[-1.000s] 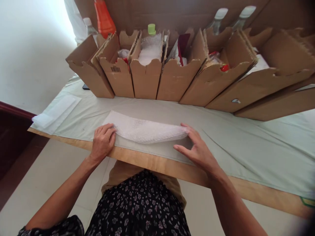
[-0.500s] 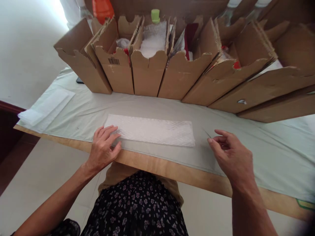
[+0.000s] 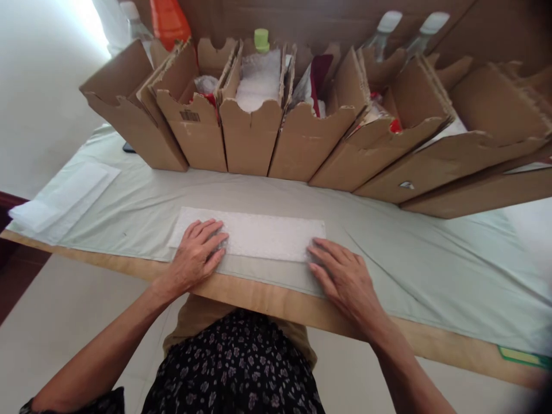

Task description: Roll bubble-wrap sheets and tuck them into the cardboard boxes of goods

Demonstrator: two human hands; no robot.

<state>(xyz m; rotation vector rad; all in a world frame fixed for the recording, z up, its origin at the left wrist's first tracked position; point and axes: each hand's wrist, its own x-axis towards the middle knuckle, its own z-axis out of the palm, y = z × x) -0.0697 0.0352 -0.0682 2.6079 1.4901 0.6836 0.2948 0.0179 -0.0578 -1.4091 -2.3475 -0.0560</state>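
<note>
A long folded strip of white bubble wrap (image 3: 267, 236) lies flat on the pale green cloth (image 3: 142, 224) near the table's front edge. Over its left part rests my left hand (image 3: 196, 253), fingers spread, palm down. My right hand (image 3: 345, 276) lies at the strip's right end with its fingertips on the corner. Those fingers are stretched out, and I see nothing held in them. In both cases the palm side is hidden.
A row of open cardboard boxes (image 3: 248, 141) stands along the back, several with packets inside. Behind them rise capped bottles (image 3: 386, 29) and an orange bottle (image 3: 170, 23). More bubble wrap (image 3: 69, 198) lies at the left. The wooden table edge (image 3: 267, 296) runs along the front.
My right hand has moved left from the bare cloth onto the strip's right end. The thin sliver at its fingertips no longer shows. My left hand has slid slightly right along the wrap.
</note>
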